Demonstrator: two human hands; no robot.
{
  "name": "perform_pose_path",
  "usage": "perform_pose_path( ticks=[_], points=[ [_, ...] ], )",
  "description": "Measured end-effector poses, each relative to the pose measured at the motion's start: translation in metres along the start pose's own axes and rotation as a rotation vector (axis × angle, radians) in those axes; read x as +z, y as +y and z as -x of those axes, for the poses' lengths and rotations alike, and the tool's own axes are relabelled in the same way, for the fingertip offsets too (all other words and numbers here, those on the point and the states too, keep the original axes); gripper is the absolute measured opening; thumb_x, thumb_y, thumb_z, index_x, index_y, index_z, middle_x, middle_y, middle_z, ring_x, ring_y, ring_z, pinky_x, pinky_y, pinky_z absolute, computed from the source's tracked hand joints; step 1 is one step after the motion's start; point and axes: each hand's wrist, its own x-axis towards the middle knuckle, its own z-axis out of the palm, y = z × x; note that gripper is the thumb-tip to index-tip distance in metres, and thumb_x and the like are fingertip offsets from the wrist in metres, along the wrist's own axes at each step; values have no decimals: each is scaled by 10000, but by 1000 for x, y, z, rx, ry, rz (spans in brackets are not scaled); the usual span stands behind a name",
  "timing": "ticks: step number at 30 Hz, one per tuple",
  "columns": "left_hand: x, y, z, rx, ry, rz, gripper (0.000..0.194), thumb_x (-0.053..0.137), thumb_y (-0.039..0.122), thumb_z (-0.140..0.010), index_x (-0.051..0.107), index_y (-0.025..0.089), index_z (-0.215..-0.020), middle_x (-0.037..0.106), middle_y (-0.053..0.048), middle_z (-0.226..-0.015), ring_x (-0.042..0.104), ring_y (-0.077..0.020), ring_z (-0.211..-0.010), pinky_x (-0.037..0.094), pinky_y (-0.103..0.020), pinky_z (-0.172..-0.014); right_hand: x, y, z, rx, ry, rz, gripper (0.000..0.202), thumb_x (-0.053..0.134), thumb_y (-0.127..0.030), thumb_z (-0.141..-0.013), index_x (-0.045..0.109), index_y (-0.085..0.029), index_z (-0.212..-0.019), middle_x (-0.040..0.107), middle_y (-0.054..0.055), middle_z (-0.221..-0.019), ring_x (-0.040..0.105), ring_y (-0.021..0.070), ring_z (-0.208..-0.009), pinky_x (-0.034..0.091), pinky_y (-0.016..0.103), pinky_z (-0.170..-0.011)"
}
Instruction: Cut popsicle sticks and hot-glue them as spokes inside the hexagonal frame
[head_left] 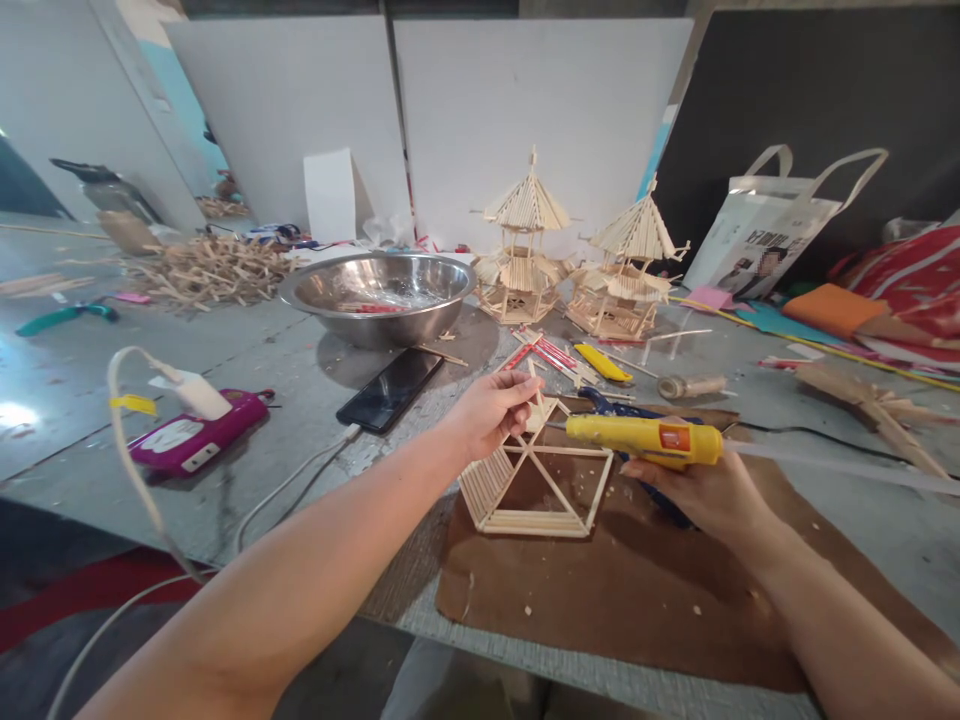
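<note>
While the left hand (499,412) pinches a thin stick (532,369) between thumb and fingers over the wooden frame (534,522), the right hand (697,492) has its fingers wrapped around the yellow glue gun (630,437), nozzle toward the left hand; the frame lies by the brown mat's (637,610) left edge, toward the tabletop's (247,350) near edge

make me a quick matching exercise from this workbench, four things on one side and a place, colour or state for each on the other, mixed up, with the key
Things
1. hot glue gun
2. smartphone
3. metal basin
4. hexagonal stick frame

Places, colours, states
A. silver-coloured
B. on the brown sheet
C. held in the right hand
D. plugged into a pale cable

Right pairs: 1-C, 2-D, 3-A, 4-B
</note>
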Motion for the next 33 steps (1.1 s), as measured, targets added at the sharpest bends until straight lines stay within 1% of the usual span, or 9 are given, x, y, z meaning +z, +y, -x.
perform_pose_path(
  ticks=[6,9,13,20,23,29,33],
  points=[
    [1,1,2,-18,-8,-19,161,637,203,-622,500,119,-619,476,47,-470,360,-2,-335,228,-126,-293,1,-7,-3,-19,15,30,219,588,-387,-646,533,-212,-766,622,0,-713,593,154,-623,511,243,-558],
    [2,1,2,-14,-9,-15,164,639,204,-618,498,121,-614,468,51,-460,357,-4,-335,225,-125,-292,1,-10,-3,-6,31,22,232,589,-409,-633,527,-213,-741,625,-1,-701,594,154,-601,512,240,-538],
    [2,1,2,-9,-6,-18,177,645,215,-610,493,124,-607,453,58,-447,353,-6,-335,221,-124,-290,1,-9,-3,13,28,15,247,589,-423,-626,531,-212,-741,627,3,-707,597,160,-610,513,252,-555],
    [2,1,2,-7,-14,-38,163,630,211,-626,492,125,-614,464,57,-456,351,-8,-328,228,-131,-290,0,0,-1,29,-1,79,264,580,-419,-642,567,-205,-796,632,3,-717,599,175,-645,507,269,-582],
    [2,1,2,-5,-20,-35,150,621,199,-635,494,123,-611,463,56,-455,353,-8,-330,232,-132,-293,0,-2,-1,38,14,78,273,581,-425,-636,567,-202,-792,633,5,-715,599,181,-645,507,276,-580],
    [0,0,1,1,-27,-33,152,623,212,-634,502,122,-618,470,51,-475,354,-6,-341,243,-125,-294,0,-8,-1,43,-4,48,224,581,-385,-648,548,-207,-778,626,-1,-703,595,172,-628,510,269,-567],
    [0,0,0,25,-28,-21,139,618,199,-636,508,117,-611,473,45,-497,355,-7,-352,255,-122,-294,0,-5,-1,56,-7,59,223,596,-381,-633,549,-205,-762,623,1,-688,591,176,-614,506,278,-559]
  ],
)
